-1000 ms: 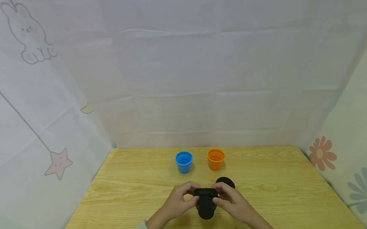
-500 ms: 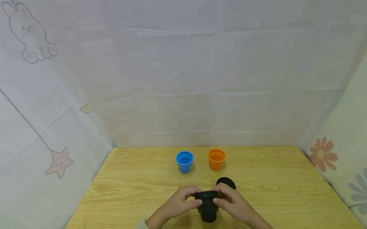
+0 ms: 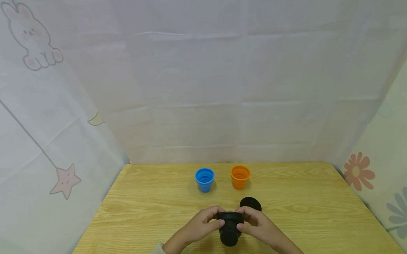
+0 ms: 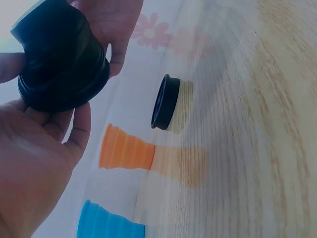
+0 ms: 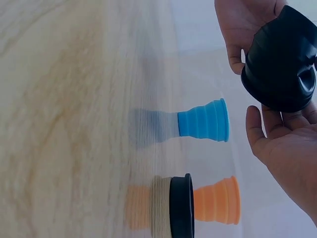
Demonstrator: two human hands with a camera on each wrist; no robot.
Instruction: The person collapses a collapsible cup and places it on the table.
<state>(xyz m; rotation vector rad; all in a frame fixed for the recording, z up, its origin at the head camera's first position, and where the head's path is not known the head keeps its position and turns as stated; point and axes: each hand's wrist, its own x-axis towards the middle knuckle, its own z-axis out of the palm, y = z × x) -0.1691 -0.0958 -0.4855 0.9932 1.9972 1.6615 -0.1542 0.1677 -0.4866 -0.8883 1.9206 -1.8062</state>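
Observation:
Both hands hold a black collapsible cup [image 3: 229, 232] above the front part of the table, its narrow base tilted toward the camera. My left hand [image 3: 201, 226] pinches the rim from the left, thumb on the near side and fingers behind. On the opposite side, my right hand [image 3: 260, 226] grips it the same way. A dent shows in the cup's wall in the right wrist view, near the right thumb. Just behind the right hand lies a low, round black piece [image 4: 166, 102], flat on the table.
Farther back stand a blue collapsible cup [image 3: 204, 180] and, to its right, an orange collapsible cup [image 3: 240, 177], both upright. The wooden table [image 3: 147, 199] ends at a pale cloth backdrop [image 3: 191, 85] behind and at the sides.
The black cup has dropped slightly and its base has tipped more toward the camera, swinging a little right and then back. Both hands keep their hold on it.

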